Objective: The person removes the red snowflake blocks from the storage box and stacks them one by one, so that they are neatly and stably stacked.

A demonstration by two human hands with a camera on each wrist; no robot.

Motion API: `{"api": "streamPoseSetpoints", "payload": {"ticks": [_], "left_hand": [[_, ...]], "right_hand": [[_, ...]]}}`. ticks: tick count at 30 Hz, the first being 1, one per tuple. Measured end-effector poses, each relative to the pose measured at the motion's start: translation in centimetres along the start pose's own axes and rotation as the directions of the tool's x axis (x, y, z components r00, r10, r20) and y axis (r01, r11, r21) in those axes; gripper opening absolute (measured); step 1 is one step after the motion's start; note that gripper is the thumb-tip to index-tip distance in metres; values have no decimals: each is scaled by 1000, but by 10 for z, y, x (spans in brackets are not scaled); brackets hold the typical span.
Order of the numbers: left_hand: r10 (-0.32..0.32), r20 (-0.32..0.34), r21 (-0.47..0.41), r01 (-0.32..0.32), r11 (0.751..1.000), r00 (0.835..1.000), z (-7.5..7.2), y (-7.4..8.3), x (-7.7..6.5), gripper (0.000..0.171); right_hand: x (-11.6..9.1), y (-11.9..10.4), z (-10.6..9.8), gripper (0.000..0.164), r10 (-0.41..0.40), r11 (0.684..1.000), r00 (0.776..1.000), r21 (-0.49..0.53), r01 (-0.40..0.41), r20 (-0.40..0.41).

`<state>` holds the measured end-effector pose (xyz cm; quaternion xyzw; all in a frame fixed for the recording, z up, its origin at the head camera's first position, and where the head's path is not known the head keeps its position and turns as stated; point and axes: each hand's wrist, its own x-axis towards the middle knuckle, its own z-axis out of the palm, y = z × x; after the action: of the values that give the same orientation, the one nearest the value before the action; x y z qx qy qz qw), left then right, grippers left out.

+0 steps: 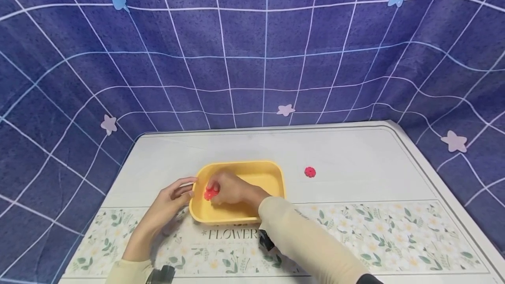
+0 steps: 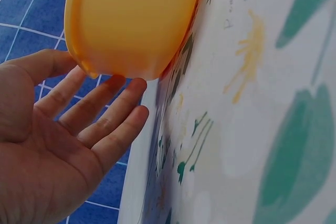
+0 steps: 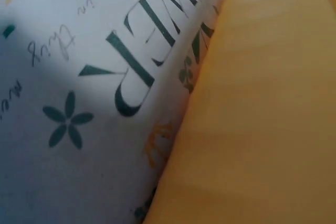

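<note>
A yellow rectangular tray (image 1: 272,187) sits on the table, its left end close to my left hand (image 1: 168,203). In the left wrist view, the left hand (image 2: 68,129) has its fingers extended, with fingertips at the outside of the tray's end wall (image 2: 123,40). Inside the tray's left part, my right hand (image 1: 232,189) reaches down with curled fingers, pinching at a red flower-shaped piece (image 1: 210,194). The fingers partly cover this piece. The right wrist view shows the tray wall (image 3: 252,108) close up, and the right hand is hidden there.
Another red flower-shaped piece (image 1: 310,172) lies on the white table right of the tray. A floral printed band (image 1: 378,236) with lettering runs across the table's front. Behind the table's back edge hangs a dark blue gridded curtain (image 1: 244,69) with stars.
</note>
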<state>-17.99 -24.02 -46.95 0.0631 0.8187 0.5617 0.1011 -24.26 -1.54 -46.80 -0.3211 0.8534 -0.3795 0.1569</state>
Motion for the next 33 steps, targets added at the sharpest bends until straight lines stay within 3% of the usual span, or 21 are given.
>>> {"api": "streamPoseSetpoints", "payload": {"ticks": [7,23,33], "left_hand": [[-8,3,-11,8,1000,1000,0,-1,1,48],[3,8,-18,-3,1000,1000,0,-4,2,49],[1,8,-8,-1,1000,1000,-2,-4,2,48]], "right_hand": [[1,-2,4,28,6,994,1000,-109,-8,-22],[6,-2,13,22,45,973,996,-224,-62,-81],[8,-2,14,15,-2,953,997,-303,-23,-83]]}}
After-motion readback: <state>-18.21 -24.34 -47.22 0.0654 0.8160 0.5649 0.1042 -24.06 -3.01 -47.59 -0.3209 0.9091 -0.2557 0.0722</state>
